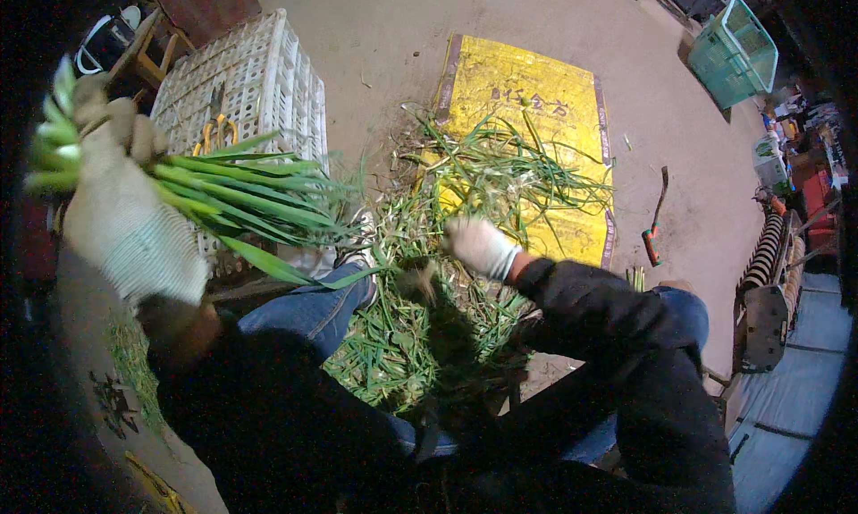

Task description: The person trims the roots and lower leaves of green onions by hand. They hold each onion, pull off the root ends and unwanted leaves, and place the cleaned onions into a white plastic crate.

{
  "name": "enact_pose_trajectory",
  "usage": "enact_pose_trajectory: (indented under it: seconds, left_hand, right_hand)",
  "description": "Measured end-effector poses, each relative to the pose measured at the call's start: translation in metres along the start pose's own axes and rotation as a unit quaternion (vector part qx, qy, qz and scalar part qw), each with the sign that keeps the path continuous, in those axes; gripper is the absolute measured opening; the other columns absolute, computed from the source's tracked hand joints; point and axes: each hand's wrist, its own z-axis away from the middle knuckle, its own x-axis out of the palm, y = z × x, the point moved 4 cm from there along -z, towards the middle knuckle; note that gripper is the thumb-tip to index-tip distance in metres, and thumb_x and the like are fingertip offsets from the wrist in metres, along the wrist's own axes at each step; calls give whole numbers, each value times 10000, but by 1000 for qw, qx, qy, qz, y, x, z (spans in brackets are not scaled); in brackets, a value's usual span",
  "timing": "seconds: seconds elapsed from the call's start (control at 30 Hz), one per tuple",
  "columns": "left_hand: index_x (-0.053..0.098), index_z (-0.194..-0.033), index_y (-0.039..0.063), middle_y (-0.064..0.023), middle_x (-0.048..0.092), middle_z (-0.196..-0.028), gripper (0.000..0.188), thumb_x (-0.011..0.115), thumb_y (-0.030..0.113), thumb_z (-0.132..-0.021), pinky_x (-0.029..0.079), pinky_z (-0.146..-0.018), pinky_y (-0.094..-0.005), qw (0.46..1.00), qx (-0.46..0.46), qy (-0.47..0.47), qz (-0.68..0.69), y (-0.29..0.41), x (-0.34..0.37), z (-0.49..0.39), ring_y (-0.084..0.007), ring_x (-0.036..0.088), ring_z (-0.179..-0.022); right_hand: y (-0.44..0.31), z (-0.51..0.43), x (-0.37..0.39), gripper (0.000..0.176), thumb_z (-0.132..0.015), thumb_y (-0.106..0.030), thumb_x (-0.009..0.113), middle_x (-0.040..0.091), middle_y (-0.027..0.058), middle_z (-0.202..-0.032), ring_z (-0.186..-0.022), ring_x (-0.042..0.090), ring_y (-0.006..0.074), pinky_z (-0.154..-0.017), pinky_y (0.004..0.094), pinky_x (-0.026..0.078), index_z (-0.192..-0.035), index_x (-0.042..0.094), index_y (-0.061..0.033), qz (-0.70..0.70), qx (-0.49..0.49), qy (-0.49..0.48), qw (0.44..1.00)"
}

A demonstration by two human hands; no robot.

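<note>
My left hand (pixel 127 199), in a pale knit glove, is raised at the left and closed around a bunch of long green leafy stalks (pixel 248 185), perhaps garlic greens. The leaves point right and the paler ends stick out left of the fist, blurred by motion. My right hand (pixel 479 246), also gloved, is over a heap of green trimmings (pixel 389 353) between my legs. Its fingers are curled and blurred, so I cannot make out anything in them. More loose leaves and stalks (pixel 509 165) lie on a yellow woven sack (pixel 536 78) just beyond.
Scissors with orange handles (pixel 218 133) lie on a white perforated plastic crate (pixel 221 65) at the left. A hooked tool with an orange handle (pixel 651 246) is on the floor, right of the sack. A green plastic basket (pixel 730 58) stands far right, above a machine with a coil spring (pixel 764 252).
</note>
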Motion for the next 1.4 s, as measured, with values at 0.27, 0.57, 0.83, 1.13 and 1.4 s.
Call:
enact_pose_trajectory:
  seconds: [0.27,0.57,0.83,1.13,1.4]
  left_hand:
    - [609,-827,37,-12,577,-658,151,611,187,-842,395,-461,-206,972,-214,-99,-9,-10,52,44,-61,481,-509]
    - [656,-826,51,5,559,-594,141,738,98,-722,332,-385,-182,899,-326,-287,-58,-14,111,90,-39,436,-431]
    - [597,-722,42,4,534,-550,160,721,138,-754,387,-379,-226,919,-269,-281,-61,-22,120,100,-75,474,-424]
    - [615,-729,35,4,536,-586,164,732,150,-743,384,-465,-228,907,-302,-291,-26,-31,122,105,-73,455,-483]
    - [604,-779,37,-21,589,-677,250,799,130,-653,459,-616,-254,861,-343,-365,-88,-14,113,102,-108,542,-622]
  right_hand:
    - [90,33,-280,193,-808,-98,669,682,49,-861,-787,615,92,-694,239,492,-949,655,33,-441,147,335,820]
    - [80,26,-285,229,-830,-222,672,647,2,-777,-638,530,36,-562,174,396,-931,664,-17,-540,204,301,759]
    - [62,20,-281,262,-769,-242,724,636,4,-712,-597,539,44,-552,188,436,-881,669,-12,-568,164,295,751]
    - [56,15,-270,298,-702,-178,780,660,35,-744,-627,578,72,-569,212,475,-881,657,26,-606,146,207,754]
    - [148,72,-299,250,-837,-152,664,669,59,-924,-768,586,78,-628,188,461,-1043,655,-10,-394,228,422,784]
